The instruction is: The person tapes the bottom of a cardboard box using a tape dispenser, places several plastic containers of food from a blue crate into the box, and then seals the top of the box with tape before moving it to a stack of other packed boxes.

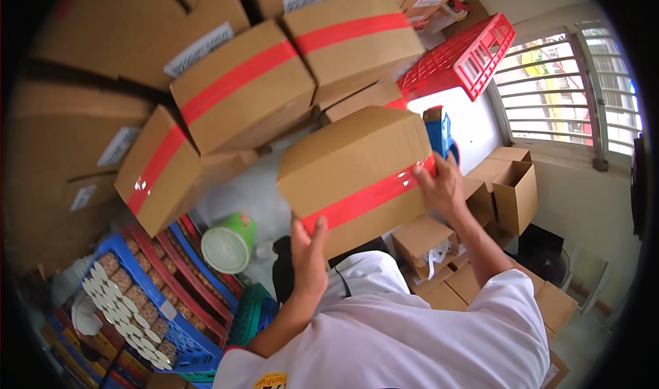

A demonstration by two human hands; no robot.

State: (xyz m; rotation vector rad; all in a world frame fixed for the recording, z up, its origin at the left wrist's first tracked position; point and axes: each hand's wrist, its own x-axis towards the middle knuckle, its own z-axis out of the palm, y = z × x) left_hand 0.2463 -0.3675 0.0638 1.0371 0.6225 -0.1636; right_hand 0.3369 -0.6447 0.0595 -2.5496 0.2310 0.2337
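Note:
A brown cardboard box [357, 149] with a strip of red tape along it is held up in front of me between both hands. My left hand [309, 248] grips its near left corner, the thumb on the taped face. At the right end, my right hand [441, 183] clasps the box with the thumb over the tape; some of its fingers are hidden behind the box. Just past that end, a blue tape dispenser-like object [437, 129] is partly covered by the box.
Taped cartons [240, 80] are stacked ahead and left. A red plastic crate [460, 56] lies beyond the box. At lower left stand a green-and-white tub [230, 243] and a blue crate [182, 337] of jars. Open cartons [515, 190] sit by the barred window [546, 87].

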